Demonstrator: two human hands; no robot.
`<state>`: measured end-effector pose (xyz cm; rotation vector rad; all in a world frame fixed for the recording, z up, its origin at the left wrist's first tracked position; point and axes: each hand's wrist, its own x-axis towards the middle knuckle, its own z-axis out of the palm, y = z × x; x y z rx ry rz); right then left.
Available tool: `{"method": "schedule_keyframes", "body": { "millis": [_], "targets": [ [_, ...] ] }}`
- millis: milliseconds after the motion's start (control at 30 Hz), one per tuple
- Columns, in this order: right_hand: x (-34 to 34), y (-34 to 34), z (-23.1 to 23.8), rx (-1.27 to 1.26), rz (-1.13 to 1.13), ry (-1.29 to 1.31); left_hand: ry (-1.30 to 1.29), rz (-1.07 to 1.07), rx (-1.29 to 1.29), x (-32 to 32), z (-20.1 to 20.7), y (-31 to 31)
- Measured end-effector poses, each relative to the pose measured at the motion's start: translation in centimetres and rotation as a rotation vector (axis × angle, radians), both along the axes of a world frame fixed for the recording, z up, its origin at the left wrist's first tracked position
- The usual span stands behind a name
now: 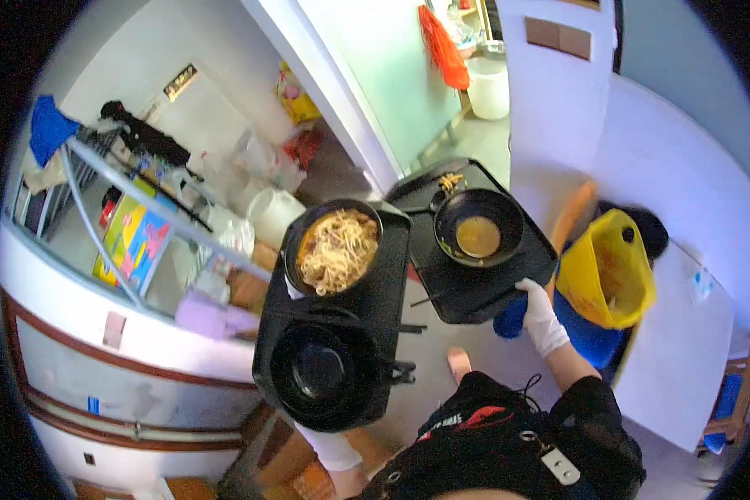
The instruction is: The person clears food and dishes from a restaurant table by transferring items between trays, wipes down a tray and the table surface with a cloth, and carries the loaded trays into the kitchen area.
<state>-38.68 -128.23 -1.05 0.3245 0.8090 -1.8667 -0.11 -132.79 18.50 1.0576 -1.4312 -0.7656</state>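
My left hand [329, 444], in a white glove, reaches under a black tray [392, 275] and bears it; its fingers are mostly hidden. On that tray sit a black pan of noodles [337, 250] and, nearer me, a black pan [317, 371] with a short handle to the right and no food visible in it. My right hand [543, 318], also white-gloved, grips the near right edge of a second black tray [458, 296]. This one carries a black pan [512, 221] with brownish broth, its handle pointing left. Some noodle scraps [451, 182] lie by its far edge.
Close to my right stands a stained yellow bin [592, 271], beside a blue seat [587, 333] and a white table [679, 358]. Ahead, a doorway shows a white bucket [487, 87] and a red bag [443, 50]. Bags and boxes crowd the left behind a metal rail [162, 212].
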Motion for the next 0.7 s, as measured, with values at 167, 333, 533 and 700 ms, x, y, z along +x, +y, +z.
{"method": "schedule_keyframes", "body": {
  "millis": [167,333,533,700],
  "targets": [
    [-4.1,-6.9,-0.5,0.095,-0.037,0.006,-0.024,-0.012,0.007,-4.3,-0.6,-6.6],
    [-12.0,-13.0,-4.4,0.078,-0.138,0.063,-0.03,-0.029,0.03,-12.2,-2.4,-12.1],
    [-26.7,-21.5,-3.2,0.08,-0.135,-0.04,-0.064,-0.01,0.011,-27.6,-3.7,-16.7],
    [-48.5,-20.3,-10.1,0.06,-0.108,0.029,-0.043,0.087,0.021,-49.6,-11.1,-11.7]
  ]
}}
